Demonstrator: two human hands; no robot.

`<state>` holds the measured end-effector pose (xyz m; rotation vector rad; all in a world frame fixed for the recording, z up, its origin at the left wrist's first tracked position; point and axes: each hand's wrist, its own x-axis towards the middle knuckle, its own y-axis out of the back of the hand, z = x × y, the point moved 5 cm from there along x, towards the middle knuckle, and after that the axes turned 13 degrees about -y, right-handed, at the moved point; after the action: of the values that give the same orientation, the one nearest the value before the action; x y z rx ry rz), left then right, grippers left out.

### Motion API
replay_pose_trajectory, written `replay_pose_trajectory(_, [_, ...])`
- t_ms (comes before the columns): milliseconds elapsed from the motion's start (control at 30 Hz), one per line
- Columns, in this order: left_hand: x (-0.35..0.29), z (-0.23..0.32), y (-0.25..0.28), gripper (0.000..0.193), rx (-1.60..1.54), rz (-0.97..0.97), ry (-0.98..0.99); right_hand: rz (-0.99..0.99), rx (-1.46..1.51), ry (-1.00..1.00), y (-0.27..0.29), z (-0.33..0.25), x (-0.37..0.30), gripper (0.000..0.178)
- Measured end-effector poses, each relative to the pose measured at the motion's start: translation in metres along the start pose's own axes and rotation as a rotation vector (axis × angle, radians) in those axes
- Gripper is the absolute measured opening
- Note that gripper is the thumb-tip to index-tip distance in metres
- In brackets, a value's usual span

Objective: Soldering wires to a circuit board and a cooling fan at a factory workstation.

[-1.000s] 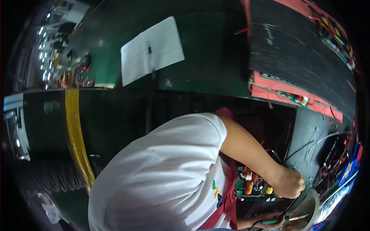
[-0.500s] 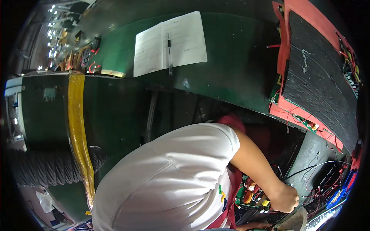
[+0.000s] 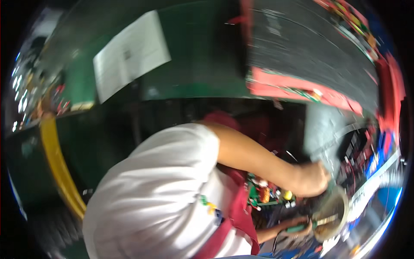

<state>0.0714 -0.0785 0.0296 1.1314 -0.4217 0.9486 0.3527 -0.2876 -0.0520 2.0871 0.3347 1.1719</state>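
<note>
My left hand is closed at the end of the outstretched arm, above and beside a circuit board. Motion smears its fingers, and whatever they hold is hidden. Copper-coloured coils and small white and yellow parts crowd the board. Lower down, my right hand is wrapped round the green handle of a soldering iron. Its bright metal shaft points into the mouth of a pale, round, bowl-like vessel. Near that hand a dark cord curves down.
Large black panels edged with red foam lie at the upper right. An open notebook rests on the green bench. Wires and a blue bin crowd the right side. Yellow tape runs along the left.
The view has swung right, so the notebook, panels and board appear farther left. My right hand with the soldering iron, mostly cut off before, now shows. My left hand stays closed.
</note>
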Motion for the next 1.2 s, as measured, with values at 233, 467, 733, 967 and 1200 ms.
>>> replay_pose_trajectory(233, [-0.041, -0.041, 0.044, 0.019, 0.028, -0.169, -0.077, 0.089, 0.077, 0.062, 0.028, -0.153, -0.028, 0.019])
replay_pose_trajectory(467, [-0.061, -0.046, 0.087, 0.031, 0.077, -0.162, 0.063, -0.202, 0.51, -0.112, -0.014, -0.18, -0.02, 0.031])
replay_pose_trajectory(733, [-0.062, 0.022, 0.228, 0.024, 0.463, 0.127, -0.041, -0.16, 0.35, -0.088, 0.004, -0.169, -0.023, 0.017])
replay_pose_trajectory(967, [-0.085, 0.133, 0.425, 0.025, 1.399, 0.322, 0.275, -0.126, 0.491, 0.07, 0.065, -0.093, -0.004, 0.016])
replay_pose_trajectory(1200, [-0.257, 0.049, 0.68, 0.033, 1.671, 0.105, 0.886, -0.307, 0.017, -0.154, 0.16, -0.312, -0.014, 0.018])
